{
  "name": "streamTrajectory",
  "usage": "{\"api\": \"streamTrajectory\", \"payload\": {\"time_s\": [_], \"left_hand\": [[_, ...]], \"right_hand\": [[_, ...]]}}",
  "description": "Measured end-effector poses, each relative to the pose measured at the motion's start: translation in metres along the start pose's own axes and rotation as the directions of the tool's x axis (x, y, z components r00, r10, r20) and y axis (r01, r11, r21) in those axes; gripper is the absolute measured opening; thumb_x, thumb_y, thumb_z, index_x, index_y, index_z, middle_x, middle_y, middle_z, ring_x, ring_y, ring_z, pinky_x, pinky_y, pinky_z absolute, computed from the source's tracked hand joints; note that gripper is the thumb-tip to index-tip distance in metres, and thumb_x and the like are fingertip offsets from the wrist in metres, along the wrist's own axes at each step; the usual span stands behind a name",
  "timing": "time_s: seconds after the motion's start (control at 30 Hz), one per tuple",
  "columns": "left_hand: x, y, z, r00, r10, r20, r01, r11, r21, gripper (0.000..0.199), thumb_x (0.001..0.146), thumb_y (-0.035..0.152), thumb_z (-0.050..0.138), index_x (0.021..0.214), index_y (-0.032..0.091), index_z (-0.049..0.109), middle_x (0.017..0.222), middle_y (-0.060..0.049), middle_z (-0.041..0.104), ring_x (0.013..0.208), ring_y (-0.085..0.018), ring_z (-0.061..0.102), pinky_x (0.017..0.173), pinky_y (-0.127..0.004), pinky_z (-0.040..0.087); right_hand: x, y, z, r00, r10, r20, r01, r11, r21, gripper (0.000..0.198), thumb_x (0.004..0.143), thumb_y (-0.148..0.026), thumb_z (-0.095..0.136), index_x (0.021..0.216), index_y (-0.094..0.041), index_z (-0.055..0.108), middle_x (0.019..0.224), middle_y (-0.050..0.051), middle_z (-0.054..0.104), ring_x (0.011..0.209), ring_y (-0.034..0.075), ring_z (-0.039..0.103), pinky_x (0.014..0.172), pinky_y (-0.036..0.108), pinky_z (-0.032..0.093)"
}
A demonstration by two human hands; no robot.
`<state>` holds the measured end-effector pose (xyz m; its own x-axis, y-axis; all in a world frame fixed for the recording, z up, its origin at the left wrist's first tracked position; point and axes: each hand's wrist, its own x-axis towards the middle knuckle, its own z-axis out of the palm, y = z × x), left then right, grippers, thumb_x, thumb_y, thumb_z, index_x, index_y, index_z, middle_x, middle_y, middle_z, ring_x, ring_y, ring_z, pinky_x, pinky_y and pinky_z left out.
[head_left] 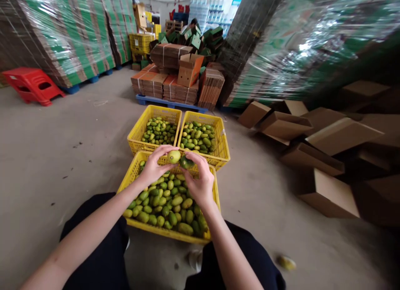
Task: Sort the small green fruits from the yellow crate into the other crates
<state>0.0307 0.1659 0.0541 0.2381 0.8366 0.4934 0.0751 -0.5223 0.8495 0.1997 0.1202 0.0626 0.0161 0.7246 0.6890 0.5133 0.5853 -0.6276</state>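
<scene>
My left hand (156,166) is closed on a yellow-green oval fruit (174,157), its blunt end facing me. Close beside it, my right hand (200,179) grips a dark green fruit (186,162) between thumb and fingers. Both are held above the near yellow crate (168,233), which is full of similar green and yellowish fruits (165,200). What kind of fruit they are I cannot tell for sure. Behind it stand two more yellow crates, the left one (134,142) and the right one (223,146), each partly filled with smaller-looking green fruits.
Open cardboard boxes (340,136) lie heaped on the right. Bundled flat cartons (150,83) sit on a blue pallet (171,104) beyond the crates. A red stool (33,83) stands at far left. One loose fruit (286,262) lies on the floor. Wrapped green stacks (71,36) flank both sides.
</scene>
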Motion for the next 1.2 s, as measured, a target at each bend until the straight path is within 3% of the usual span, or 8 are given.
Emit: {"api": "streamTrajectory", "payload": {"time_s": [0.23,0.37,0.5,0.6,0.8,0.97,1.07,1.2], "left_hand": [[-0.002,0.004,-0.005,0.946,-0.311,0.093,0.324,0.914,-0.243,0.066,0.069,0.048,0.080,0.125,0.021,0.060,0.102,-0.006,0.070,0.089,-0.018,0.064,0.078,-0.028,0.052],[-0.003,-0.005,-0.001,0.773,-0.571,0.277,0.630,0.639,-0.441,0.065,0.066,0.063,0.074,0.104,0.011,0.068,0.081,-0.007,0.070,0.067,-0.014,0.062,0.058,-0.022,0.047],[-0.004,-0.008,0.003,0.677,-0.663,0.319,0.709,0.472,-0.524,0.047,0.069,0.053,0.078,0.087,0.010,0.069,0.074,-0.007,0.069,0.065,-0.013,0.063,0.064,-0.024,0.051],[-0.003,-0.004,0.003,0.691,-0.649,0.318,0.688,0.455,-0.566,0.042,0.070,0.041,0.081,0.097,0.012,0.068,0.082,-0.007,0.070,0.074,-0.016,0.066,0.072,-0.028,0.053],[-0.002,0.005,0.002,0.894,-0.442,0.071,0.417,0.764,-0.493,0.058,0.061,0.016,0.086,0.113,0.024,0.064,0.105,-0.002,0.065,0.089,-0.015,0.065,0.088,-0.028,0.050],[-0.004,0.011,0.005,0.926,-0.377,-0.004,0.335,0.828,-0.450,0.046,0.061,0.011,0.083,0.103,0.022,0.069,0.116,-0.004,0.061,0.098,-0.016,0.061,0.092,-0.028,0.048],[-0.004,0.013,0.004,0.903,-0.428,0.049,0.392,0.768,-0.507,0.050,0.061,0.009,0.082,0.107,0.022,0.070,0.117,-0.004,0.063,0.098,-0.017,0.062,0.088,-0.025,0.048],[-0.001,0.013,-0.002,0.815,-0.553,0.170,0.491,0.504,-0.711,0.050,0.073,0.014,0.068,0.122,0.023,0.064,0.107,-0.004,0.069,0.092,-0.018,0.066,0.084,-0.029,0.051]], "right_hand": [[0.002,-0.005,-0.003,0.919,0.390,0.063,-0.390,0.869,0.304,0.034,0.070,-0.035,0.079,0.097,-0.024,0.062,0.093,0.003,0.071,0.085,0.020,0.066,0.079,0.036,0.056],[0.004,0.001,0.005,0.659,0.677,0.326,-0.719,0.442,0.536,0.037,0.066,-0.052,0.078,0.075,-0.021,0.061,0.065,-0.002,0.063,0.055,0.013,0.057,0.049,0.026,0.049],[0.005,0.007,0.013,0.415,0.752,0.512,-0.819,0.063,0.571,0.040,0.064,-0.055,0.077,0.075,-0.019,0.066,0.060,-0.001,0.064,0.049,0.012,0.055,0.037,0.023,0.042],[0.004,0.009,0.013,0.470,0.744,0.475,-0.770,0.082,0.633,0.036,0.062,-0.049,0.080,0.077,-0.020,0.066,0.065,-0.001,0.067,0.054,0.013,0.058,0.043,0.023,0.045],[0.005,0.010,0.001,0.820,0.569,0.064,-0.488,0.636,0.598,0.038,0.061,-0.026,0.083,0.095,-0.026,0.066,0.099,0.000,0.070,0.094,0.019,0.065,0.088,0.035,0.052],[0.002,0.006,0.001,0.913,0.407,-0.006,-0.374,0.844,0.385,0.033,0.068,-0.025,0.079,0.099,-0.028,0.070,0.109,0.004,0.065,0.110,0.023,0.057,0.098,0.042,0.047],[-0.001,0.004,0.006,0.871,0.491,0.036,-0.455,0.775,0.440,0.035,0.064,-0.027,0.082,0.097,-0.028,0.072,0.109,0.004,0.065,0.108,0.023,0.057,0.092,0.039,0.049],[0.005,0.002,0.007,0.699,0.663,0.269,-0.590,0.322,0.740,0.039,0.066,-0.031,0.079,0.104,-0.025,0.068,0.104,0.002,0.070,0.090,0.018,0.064,0.077,0.031,0.053]]}}
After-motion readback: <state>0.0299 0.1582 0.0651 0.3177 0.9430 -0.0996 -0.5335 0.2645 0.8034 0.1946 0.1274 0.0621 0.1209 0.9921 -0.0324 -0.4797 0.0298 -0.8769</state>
